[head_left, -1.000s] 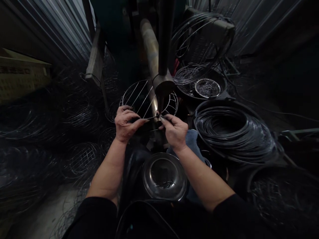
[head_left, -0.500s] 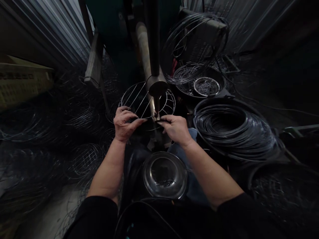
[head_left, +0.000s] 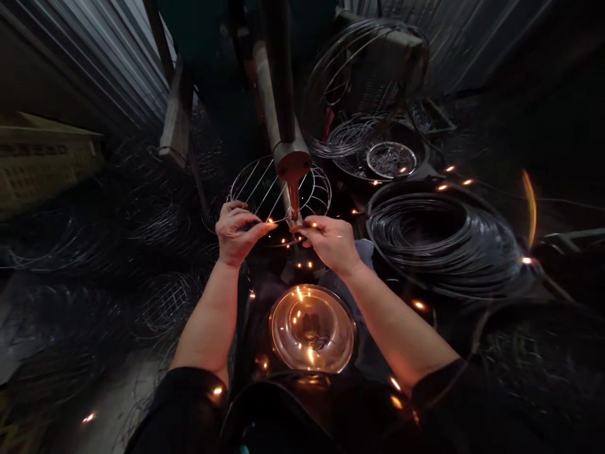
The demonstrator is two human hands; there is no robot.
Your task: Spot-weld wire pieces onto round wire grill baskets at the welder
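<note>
A round wire frame (head_left: 243, 183) with parallel rods stands around the lower arm of a spot welder. My left hand (head_left: 236, 233) pinches its near rim between thumb and fingers, left of the electrode (head_left: 295, 195). My right hand (head_left: 333, 243) is closed too, its fingertips pinching a small thin metal piece (head_left: 297, 228) against the rim beneath the electrode tip. Fingers partly cover that piece. Bright orange sparks scatter around both hands. Below them, a shiny metal bowl (head_left: 278, 328) rests in my lap, reflecting the orange glow.
A large coil of wire (head_left: 425, 246) lies in a basin on the right. Behind it stands a wide pan with loose wire and a small dish (head_left: 392, 161) of metal bits. Wire frames (head_left: 165, 302) pile up on the left, near a yellow box (head_left: 47, 157).
Sparks have burst out from the electrode tip, flying across the scene and lighting the bowl orange. Both hands keep nearly the same place and grip.
</note>
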